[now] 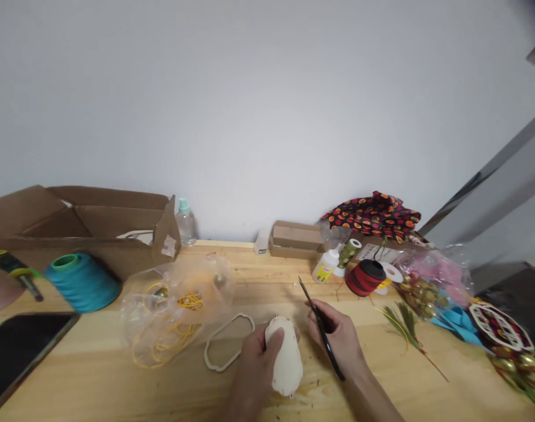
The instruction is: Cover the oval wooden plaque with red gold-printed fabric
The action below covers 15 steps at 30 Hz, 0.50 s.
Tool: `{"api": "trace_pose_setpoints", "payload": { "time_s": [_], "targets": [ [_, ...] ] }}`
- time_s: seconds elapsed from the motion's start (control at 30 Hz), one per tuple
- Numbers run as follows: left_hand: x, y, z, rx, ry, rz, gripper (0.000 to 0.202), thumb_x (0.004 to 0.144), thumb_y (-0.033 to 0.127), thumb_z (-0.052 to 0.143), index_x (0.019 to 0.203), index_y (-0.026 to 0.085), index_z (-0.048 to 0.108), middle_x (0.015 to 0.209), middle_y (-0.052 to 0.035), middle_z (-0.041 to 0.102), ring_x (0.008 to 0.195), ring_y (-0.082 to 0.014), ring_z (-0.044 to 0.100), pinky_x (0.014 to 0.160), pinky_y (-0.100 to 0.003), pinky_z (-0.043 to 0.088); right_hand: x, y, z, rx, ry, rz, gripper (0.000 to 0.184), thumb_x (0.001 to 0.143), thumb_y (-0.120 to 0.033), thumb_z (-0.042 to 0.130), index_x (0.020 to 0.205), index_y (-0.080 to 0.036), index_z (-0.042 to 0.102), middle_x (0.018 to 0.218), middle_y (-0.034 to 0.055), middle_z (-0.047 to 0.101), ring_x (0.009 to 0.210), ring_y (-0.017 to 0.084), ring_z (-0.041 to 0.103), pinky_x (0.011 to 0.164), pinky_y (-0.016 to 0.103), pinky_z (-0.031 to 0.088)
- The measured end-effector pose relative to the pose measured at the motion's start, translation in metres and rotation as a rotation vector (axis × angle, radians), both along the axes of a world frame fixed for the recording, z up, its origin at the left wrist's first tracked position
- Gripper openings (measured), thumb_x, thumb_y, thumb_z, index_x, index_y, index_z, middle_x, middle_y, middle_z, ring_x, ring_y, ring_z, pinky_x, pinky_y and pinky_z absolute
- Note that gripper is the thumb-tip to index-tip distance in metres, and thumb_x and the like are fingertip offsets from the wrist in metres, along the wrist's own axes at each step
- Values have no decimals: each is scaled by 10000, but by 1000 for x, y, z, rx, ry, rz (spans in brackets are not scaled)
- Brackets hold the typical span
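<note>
My left hand (256, 366) is closed around a flat, cream-white oval piece (286, 360) with a scalloped edge, held just above the wooden table (95, 381). My right hand (338, 340) grips a thin dark tool (320, 328), like a brush or slim scissors, whose tip points up and away to the left. A matching cream outline frame (227, 346) lies on the table just left of my left hand. The two hands are close together, near the table's front middle.
A clear plastic bag with yellow cord (175, 316) lies to the left, with a teal thread cone (80, 281), a cardboard box (78, 225) and a dark phone (21, 351). To the right stand a glue bottle (325, 266), red ribbon spool (365, 277), patterned fabric (373, 217) and ornaments (500, 328).
</note>
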<state>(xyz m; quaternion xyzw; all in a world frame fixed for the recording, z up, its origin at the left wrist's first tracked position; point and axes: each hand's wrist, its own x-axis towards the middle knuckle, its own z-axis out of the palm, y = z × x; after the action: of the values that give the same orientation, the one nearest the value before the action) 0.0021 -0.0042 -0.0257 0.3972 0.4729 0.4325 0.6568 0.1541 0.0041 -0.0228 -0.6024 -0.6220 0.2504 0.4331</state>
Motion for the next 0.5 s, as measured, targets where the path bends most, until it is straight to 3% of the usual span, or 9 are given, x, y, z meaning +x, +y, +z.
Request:
{"api": "trace_pose_setpoints", "payload": {
  "time_s": [0.1,0.2,0.33,0.43,0.5],
  "targets": [
    [0,-1,3,17,67,23,253,702,343,543,711,106,631,482,24,505,424,-88,425,387,-178,304,-10,4,11,-36,-1,128,292,680,-217,566,965,-170,610,686,6,617,491,106,498,457,193,406],
    [1,-1,6,45,83,21,227,713,307,522,733,110,633,503,22,524,454,-102,447,408,-183,325,-19,4,23,1,-190,187,294,692,-162,535,973,-198,612,620,-21,589,461,90,457,440,177,368],
    [0,0,8,120,87,-8,218,714,292,513,739,116,640,563,-2,589,548,-145,512,482,-206,377,-26,1,34,152,-481,262,325,668,-124,513,966,-209,609,639,-2,598,527,114,510,502,190,377],
    [-1,0,7,146,118,-11,215,708,301,522,687,123,640,537,0,584,527,-145,503,465,-203,362,-26,2,32,169,-575,262,325,637,-115,514,930,-217,612,677,12,618,599,137,547,535,203,381],
    [-2,0,7,160,142,-2,209,695,312,546,645,129,633,518,3,568,507,-136,493,448,-197,349,-20,5,25,109,-473,163,331,620,-95,504,897,-232,621,718,13,634,652,149,562,572,215,391]
  ]
}}
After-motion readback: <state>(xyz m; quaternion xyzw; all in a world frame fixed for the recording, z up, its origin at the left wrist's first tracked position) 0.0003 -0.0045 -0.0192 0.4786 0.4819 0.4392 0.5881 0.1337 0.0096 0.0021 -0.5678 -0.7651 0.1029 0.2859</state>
